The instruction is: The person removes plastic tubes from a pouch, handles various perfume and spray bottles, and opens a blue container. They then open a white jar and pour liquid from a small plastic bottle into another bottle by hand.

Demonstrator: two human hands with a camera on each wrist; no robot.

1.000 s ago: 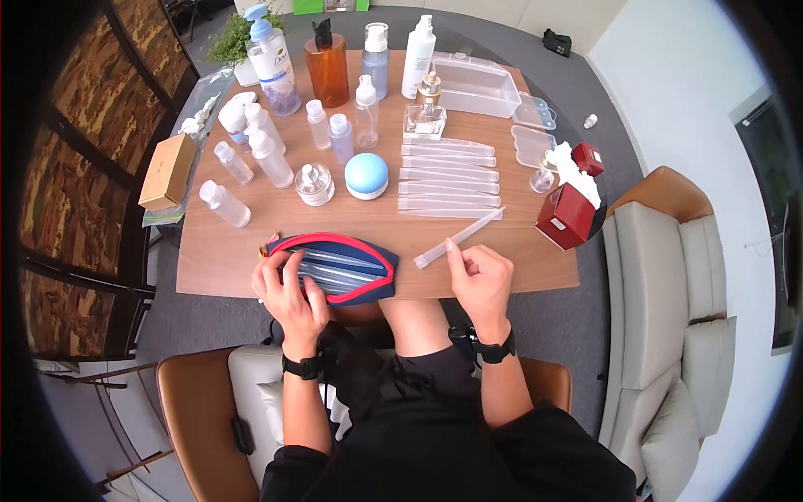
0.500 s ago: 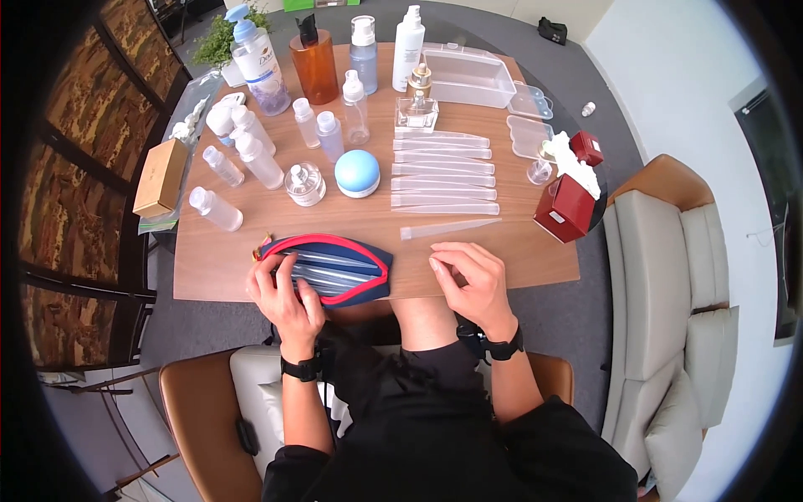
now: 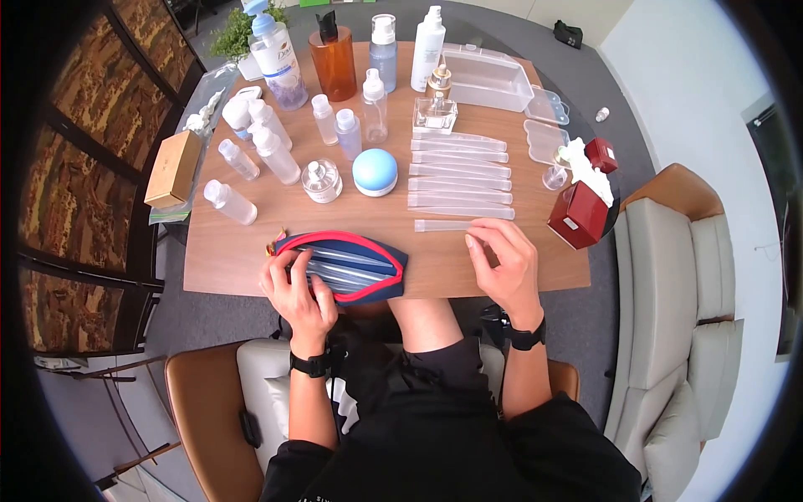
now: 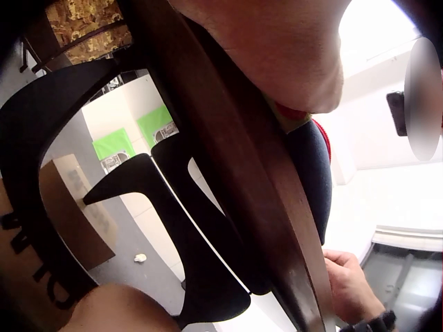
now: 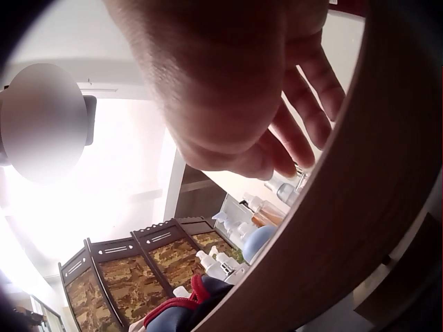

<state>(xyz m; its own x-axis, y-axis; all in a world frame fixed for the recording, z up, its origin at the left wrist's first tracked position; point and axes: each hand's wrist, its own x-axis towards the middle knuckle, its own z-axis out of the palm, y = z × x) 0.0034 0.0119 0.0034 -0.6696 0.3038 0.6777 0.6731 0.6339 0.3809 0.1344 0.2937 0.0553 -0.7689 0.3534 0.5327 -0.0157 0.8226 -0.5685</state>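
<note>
A navy pouch (image 3: 386, 290) with a red-edged opening lies at the table's front edge, clear strips inside. My left hand (image 3: 299, 297) grips its left end, fingers curled at the opening. A single translucent strip (image 3: 439, 226) lies below a stacked row of similar strips (image 3: 460, 199). My right hand (image 3: 508, 266) is over that strip's right part, fingers loosely bent and covering it; contact is unclear. In the right wrist view the right hand (image 5: 228, 90) has its fingers spread. In the left wrist view the pouch (image 4: 309, 176) shows beyond the table edge.
Several bottles, including an amber one (image 3: 333, 67), stand at the back left. A blue-lidded jar (image 3: 375, 171) sits mid-table. A clear box (image 3: 489, 77) is at the back, and a red box (image 3: 578, 215) at the right. A cardboard box (image 3: 173, 169) lies at the left.
The single strip, held slanted by my right hand a second ago, now lies nearly level with the row. My right hand let go, then moved over its right part. My left hand stays on the pouch.
</note>
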